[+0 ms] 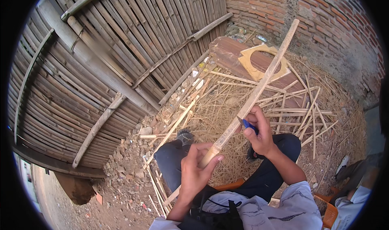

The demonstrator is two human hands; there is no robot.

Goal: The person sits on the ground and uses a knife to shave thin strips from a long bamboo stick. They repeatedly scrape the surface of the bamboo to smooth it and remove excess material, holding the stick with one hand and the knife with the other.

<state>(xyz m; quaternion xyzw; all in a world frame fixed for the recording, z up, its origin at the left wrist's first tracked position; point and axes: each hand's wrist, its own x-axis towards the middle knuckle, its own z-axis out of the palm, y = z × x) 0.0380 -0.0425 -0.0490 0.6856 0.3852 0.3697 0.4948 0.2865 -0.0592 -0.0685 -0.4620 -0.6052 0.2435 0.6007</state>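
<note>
The left hand (pixel 195 167) grips 1 strip (pixel 259 86) low down, the right hand (pixel 262 137) holds a blue knife (pixel 250 126) at its middle, straw (pixel 219 102) lies beneath it, a fence (pixel 133 31) left of it and a brick wall (pixel 336 31) beyond it.

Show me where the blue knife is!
The blue knife is right of centre in the head view, in the right hand, by the long bamboo strip.

The right grip (pixel 260 133) conceals part of a blue-handled knife (pixel 250 126), the left grip (pixel 198 165) part of a bamboo strip (pixel 259 88); the worker (pixel 263 207) hides most of an orange seat (pixel 230 185); a second person (pixel 360 195) is cropped at right.
</note>
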